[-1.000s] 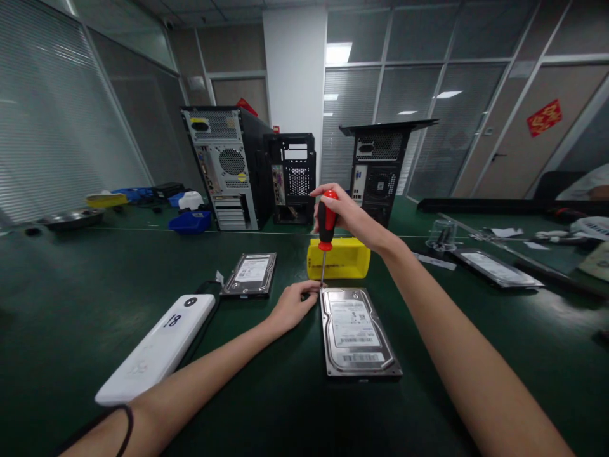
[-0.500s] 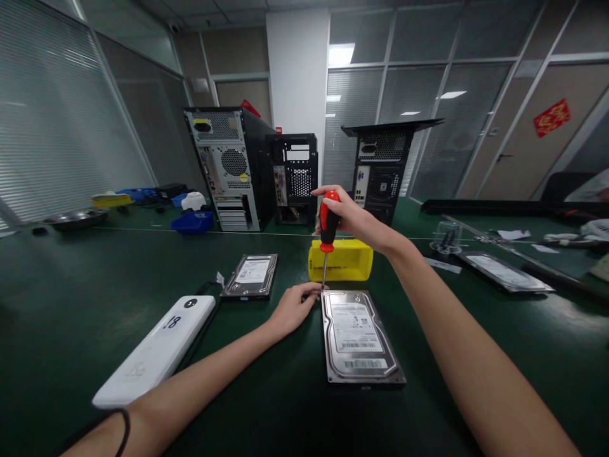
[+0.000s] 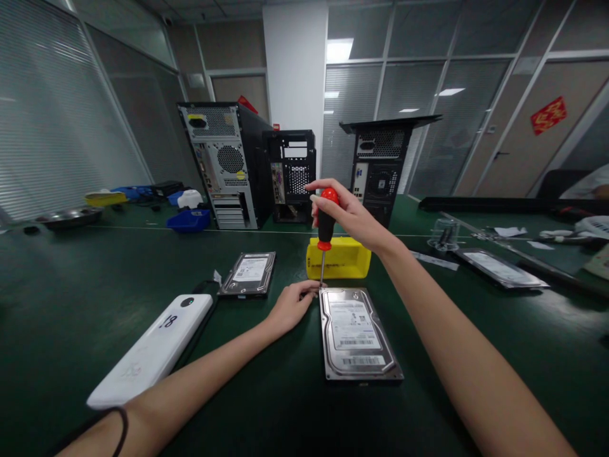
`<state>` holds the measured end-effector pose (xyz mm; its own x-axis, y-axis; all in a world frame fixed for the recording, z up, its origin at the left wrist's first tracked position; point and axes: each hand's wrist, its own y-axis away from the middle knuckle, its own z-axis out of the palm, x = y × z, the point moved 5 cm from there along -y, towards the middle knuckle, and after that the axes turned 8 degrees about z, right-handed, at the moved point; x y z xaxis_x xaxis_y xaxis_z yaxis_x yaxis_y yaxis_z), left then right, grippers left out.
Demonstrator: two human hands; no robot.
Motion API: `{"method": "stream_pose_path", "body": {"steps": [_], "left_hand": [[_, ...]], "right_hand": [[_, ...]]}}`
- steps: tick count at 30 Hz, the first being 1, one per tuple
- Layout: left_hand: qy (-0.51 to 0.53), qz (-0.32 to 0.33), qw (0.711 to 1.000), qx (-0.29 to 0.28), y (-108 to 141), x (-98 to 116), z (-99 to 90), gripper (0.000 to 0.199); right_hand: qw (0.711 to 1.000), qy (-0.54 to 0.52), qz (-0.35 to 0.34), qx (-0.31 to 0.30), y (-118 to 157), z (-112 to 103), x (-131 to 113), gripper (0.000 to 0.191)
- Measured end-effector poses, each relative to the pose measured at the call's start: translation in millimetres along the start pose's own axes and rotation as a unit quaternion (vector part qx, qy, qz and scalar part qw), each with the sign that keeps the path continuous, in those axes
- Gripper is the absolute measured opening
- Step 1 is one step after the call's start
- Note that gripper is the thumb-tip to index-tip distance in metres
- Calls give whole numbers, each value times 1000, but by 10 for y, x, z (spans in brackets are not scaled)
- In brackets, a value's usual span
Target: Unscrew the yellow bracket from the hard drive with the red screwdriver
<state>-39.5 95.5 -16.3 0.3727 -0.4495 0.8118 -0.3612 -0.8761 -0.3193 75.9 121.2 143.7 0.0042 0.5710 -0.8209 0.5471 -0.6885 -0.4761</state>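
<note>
A screwdriver [image 3: 327, 219] with a red and black handle stands nearly upright, its shaft pointing down. My right hand [image 3: 349, 212] is closed round the handle, thumb and fingers near its top. The tip meets the far left corner of a silver hard drive [image 3: 356, 333], which lies label up on the table. Beside that corner rests my left hand [image 3: 292, 308], low on the table, fingertips drawn together close to the screwdriver tip. What those fingertips hold, if anything, is hidden. Just behind the drive is a yellow plastic bin [image 3: 340, 259].
A second hard drive [image 3: 250, 273] and a white power bank [image 3: 155, 349] with a cable lie to the left. Computer cases [image 3: 216, 165] stand along the back. On the right are a clear cup [image 3: 443, 236] and another drive [image 3: 499, 268].
My right thumb and fingers have shifted round the screwdriver handle. The tip stays at the same drive corner, with my left hand still beside it. The view has moved slightly.
</note>
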Motion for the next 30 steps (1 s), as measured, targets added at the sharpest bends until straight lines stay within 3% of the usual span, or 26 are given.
{"method": "stream_pose_path", "body": {"steps": [4,10,16,21,27,30], "left_hand": [[8,3,1000,-1,-3,-21,11,34],[18,2,1000,3,-9,-72,24,33],[33,-6,999,8,-12,-64,24,34],[43,-8,999,11,-10,-78,19,35],[40,-10,999,13,2,-88,7,33],[38,-11,999,12,4,-74,7,33]], "right_hand": [[999,10,25,21,-18,-27,92,36],[990,47,-51,122,-39,-114,78,24],[990,-14,-33,137,-41,-134,112,29],[994,-68,-2,84,-70,-104,173,24],[987,-78,-31,140,-50,-168,154,24],[987,-92,-21,128,-56,-164,152,25]]}}
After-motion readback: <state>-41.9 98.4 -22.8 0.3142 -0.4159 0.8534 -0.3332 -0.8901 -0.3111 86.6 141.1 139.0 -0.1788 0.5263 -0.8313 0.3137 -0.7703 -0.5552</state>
